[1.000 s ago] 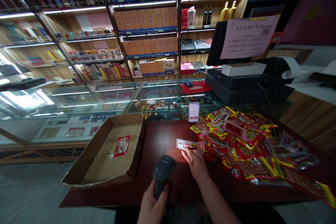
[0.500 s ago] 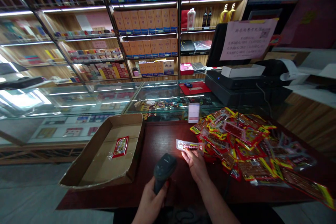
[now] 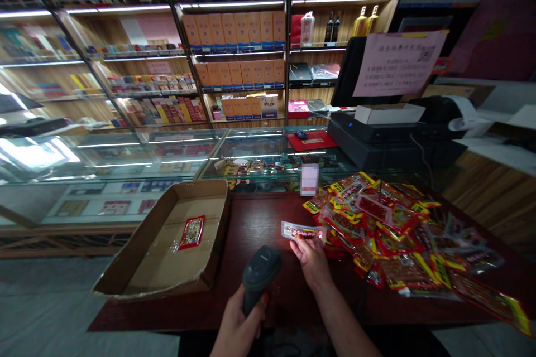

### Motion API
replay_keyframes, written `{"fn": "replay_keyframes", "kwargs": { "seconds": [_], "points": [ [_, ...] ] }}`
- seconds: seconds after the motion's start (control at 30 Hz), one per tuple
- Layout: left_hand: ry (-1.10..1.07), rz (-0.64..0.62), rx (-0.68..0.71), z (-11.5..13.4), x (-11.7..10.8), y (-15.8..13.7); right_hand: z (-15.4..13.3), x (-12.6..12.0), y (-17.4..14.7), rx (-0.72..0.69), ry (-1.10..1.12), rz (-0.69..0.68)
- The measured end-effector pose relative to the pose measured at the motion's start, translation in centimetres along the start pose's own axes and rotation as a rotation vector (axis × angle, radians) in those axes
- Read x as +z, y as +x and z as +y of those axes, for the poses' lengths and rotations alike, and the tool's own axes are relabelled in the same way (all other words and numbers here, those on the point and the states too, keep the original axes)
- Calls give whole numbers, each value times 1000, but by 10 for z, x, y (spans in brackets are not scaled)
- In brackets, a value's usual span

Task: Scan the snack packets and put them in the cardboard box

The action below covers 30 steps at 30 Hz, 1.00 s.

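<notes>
The bench (image 3: 251, 212) is dark red; on it stands a cardboard tray (image 3: 157, 270), and right of this tray lies a heap of packets (image 3: 379, 215).

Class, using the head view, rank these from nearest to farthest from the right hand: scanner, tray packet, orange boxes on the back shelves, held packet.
1. Held packet: in the right hand itself.
2. Scanner: to its left, in the left hand.
3. Tray packet: farther left, inside the cardboard tray.
4. Orange boxes: farthest, at the back.

The person's forearms (image 3: 341, 312) are bare. Bright orange nail polish (image 3: 265, 298) shows on the fingers (image 3: 255, 318), and the lower clothing (image 3: 422, 341) looks dark.
</notes>
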<state>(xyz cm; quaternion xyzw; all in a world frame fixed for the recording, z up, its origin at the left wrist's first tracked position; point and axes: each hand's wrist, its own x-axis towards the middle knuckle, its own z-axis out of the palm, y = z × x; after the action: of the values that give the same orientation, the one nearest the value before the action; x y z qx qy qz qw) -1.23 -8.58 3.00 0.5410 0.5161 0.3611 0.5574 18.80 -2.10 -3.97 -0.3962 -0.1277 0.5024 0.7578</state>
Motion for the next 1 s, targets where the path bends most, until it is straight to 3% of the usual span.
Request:
{"fn": "replay_keyframes", "kwargs": {
  "seconds": [0.47,1.0],
  "points": [
    [66,15,-4,2,2,5,-1,1,-1,27,13,31],
    [-19,12,-57,9,2,3,1,-1,0,21,-11,23]
  ]
}}
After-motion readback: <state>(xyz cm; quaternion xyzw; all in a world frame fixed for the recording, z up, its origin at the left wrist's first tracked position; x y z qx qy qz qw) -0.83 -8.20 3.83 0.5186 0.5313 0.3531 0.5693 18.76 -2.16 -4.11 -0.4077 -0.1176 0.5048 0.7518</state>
